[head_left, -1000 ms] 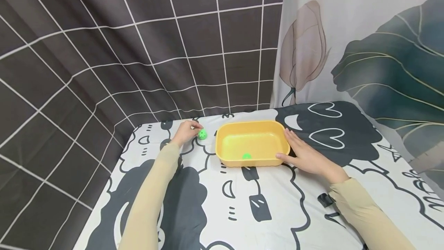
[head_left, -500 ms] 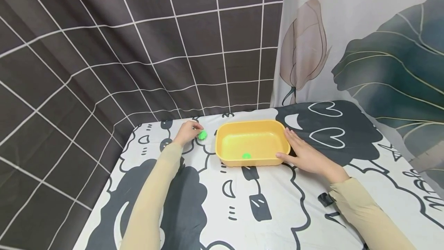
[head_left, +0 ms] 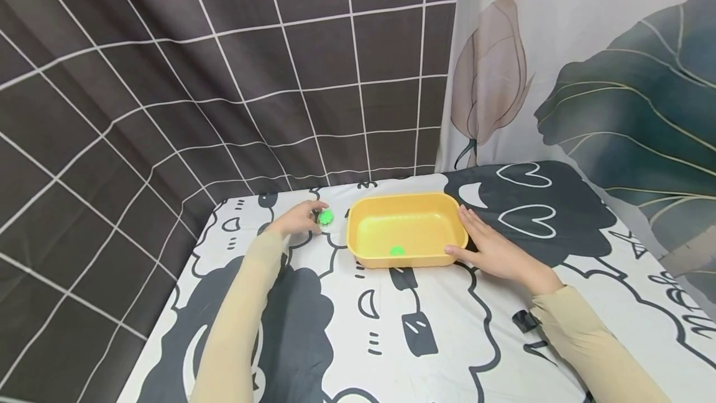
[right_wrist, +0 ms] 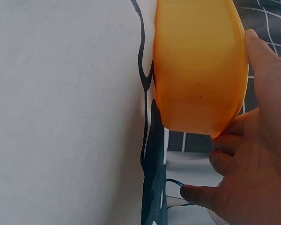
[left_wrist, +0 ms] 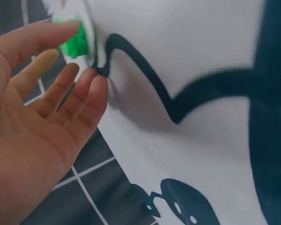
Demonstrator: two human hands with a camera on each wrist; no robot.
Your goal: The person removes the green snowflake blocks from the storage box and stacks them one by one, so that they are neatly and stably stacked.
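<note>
A small bright green bumpy ball (head_left: 326, 216) lies on the patterned cloth, left of the yellow basin (head_left: 407, 261). My left hand (head_left: 299, 217) is just left of the ball, its thumb and fingers spread apart. In the left wrist view the thumb tip overlaps the green ball (left_wrist: 76, 43), and the palm holds nothing. My right hand (head_left: 492, 247) rests against the basin's right end, thumb at the front rim and fairly straight fingers along the side. The right wrist view shows its fingertips touching the orange-looking basin (right_wrist: 199, 70). Inside the basin sits another green piece (head_left: 397, 251), partly hidden by the front wall.
A white cloth (head_left: 347, 322) with black cartoon drawings covers the work surface. Behind and to the left hangs a dark curtain (head_left: 246, 73) with white grid lines. A pale curtain (head_left: 503, 73) with leaf and flower prints hangs at the right.
My left fingers have gone from bunched at the green ball to spread apart beside it, and the ball has turned slightly. My right hand and the basin stay in place.
</note>
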